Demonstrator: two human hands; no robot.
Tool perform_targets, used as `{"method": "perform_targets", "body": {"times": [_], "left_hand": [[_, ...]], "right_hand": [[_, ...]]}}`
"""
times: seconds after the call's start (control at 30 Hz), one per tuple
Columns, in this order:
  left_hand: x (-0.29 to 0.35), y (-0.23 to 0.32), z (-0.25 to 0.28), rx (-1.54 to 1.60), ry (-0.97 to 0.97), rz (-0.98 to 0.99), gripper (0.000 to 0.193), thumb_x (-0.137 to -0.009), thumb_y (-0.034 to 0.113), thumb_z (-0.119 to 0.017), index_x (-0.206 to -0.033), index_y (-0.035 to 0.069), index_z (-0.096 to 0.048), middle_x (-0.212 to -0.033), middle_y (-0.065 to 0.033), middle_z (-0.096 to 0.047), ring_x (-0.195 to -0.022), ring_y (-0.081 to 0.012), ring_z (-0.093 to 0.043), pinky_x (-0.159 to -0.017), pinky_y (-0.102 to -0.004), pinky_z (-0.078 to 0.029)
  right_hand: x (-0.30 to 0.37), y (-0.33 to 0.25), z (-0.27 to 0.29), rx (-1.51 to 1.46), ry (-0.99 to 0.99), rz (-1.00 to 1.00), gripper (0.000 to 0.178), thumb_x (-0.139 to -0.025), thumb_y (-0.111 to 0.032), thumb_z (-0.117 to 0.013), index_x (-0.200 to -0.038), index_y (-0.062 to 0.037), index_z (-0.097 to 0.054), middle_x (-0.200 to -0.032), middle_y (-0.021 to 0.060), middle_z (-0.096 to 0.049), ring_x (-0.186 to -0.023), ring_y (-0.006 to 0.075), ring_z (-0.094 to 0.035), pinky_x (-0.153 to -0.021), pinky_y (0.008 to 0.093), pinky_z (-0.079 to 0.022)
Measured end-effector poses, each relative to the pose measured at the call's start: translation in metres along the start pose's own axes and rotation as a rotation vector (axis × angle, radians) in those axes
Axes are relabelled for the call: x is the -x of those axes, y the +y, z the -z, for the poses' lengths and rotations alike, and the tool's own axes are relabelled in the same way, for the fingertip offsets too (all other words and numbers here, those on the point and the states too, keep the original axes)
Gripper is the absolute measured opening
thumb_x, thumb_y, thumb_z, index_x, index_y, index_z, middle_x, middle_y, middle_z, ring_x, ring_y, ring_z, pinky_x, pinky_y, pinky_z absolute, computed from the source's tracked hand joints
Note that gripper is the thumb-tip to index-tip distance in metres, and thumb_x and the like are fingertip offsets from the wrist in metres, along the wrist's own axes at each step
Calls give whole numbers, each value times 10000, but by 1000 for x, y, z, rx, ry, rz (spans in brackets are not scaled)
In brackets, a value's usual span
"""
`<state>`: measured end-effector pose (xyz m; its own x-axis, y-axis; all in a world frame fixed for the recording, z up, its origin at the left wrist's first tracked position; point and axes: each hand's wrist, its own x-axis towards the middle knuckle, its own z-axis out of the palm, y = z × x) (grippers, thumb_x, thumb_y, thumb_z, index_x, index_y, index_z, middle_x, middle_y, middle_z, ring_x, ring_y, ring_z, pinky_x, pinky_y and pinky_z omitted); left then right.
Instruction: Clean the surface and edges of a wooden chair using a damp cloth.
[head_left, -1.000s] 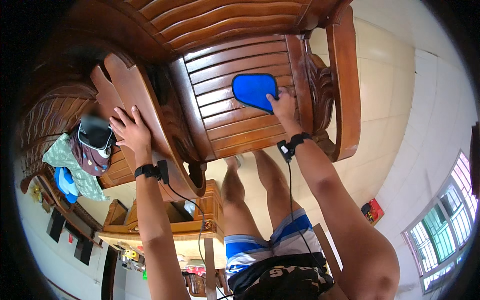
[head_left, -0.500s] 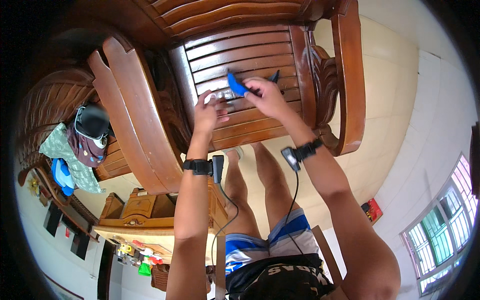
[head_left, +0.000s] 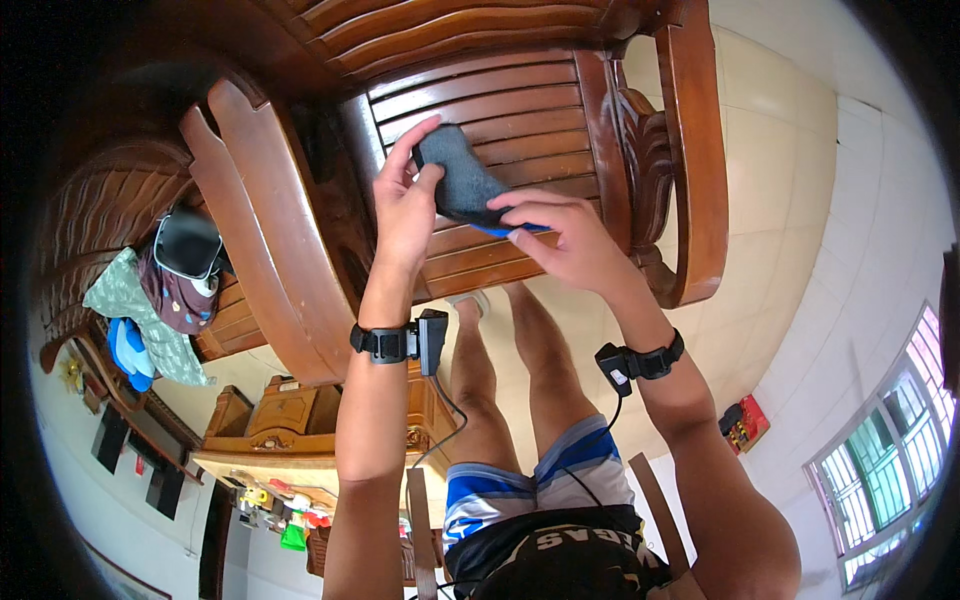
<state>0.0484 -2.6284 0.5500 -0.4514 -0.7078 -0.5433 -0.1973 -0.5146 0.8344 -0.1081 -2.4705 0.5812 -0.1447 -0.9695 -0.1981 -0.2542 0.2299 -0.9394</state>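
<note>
A dark grey sock (head_left: pixel 462 178) with a blue edge is stretched between my two hands above the slatted wooden seat. My left hand (head_left: pixel 406 200) grips its upper left end, thumb in front and index finger extended along the rim. At the lower right end, my right hand (head_left: pixel 565 235) pinches the sock between thumb and fingers, close to the blue part. Black straps with small devices are around both my wrists.
The glossy brown wooden chair (head_left: pixel 530 88) has thick armrests (head_left: pixel 690 160) on both sides. Further left, a bench holds a green patterned cushion (head_left: pixel 120 290) and a blue item (head_left: pixel 128 350). A wooden cabinet (head_left: pixel 275 425) stands at lower left, and a barred window (head_left: pixel 885 470) is at right.
The sock has opened out flat and turned its grey side up. My left hand has moved up and taken hold of one end. My right hand has shifted lower and to the right.
</note>
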Motion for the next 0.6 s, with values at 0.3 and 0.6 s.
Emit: {"method": "perform_targets", "body": {"times": [0.3,0.6], "left_hand": [[13,-45,25,-74,200,-50,264,-953,-36,-643,-1175,48,-758,-723,110,-510,-627,-1,-398,-563,-183,-298],[54,-179,46,-1327,-237,463,200,-894,139,-693,-1059,59,-773,-1150,-182,-704,-920,-338,-695,-858,-452,-566]], "right_hand": [[-4,33,-5,140,44,54,137,-829,-13,-719,-965,4,-722,-1224,90,-726,-1138,310,-640,-979,397,-516],[37,158,-104,336,-223,-285,513,-984,-485,-618,-943,3,-770,-1201,234,-695,-1166,402,-622,-1012,473,-499]]}}
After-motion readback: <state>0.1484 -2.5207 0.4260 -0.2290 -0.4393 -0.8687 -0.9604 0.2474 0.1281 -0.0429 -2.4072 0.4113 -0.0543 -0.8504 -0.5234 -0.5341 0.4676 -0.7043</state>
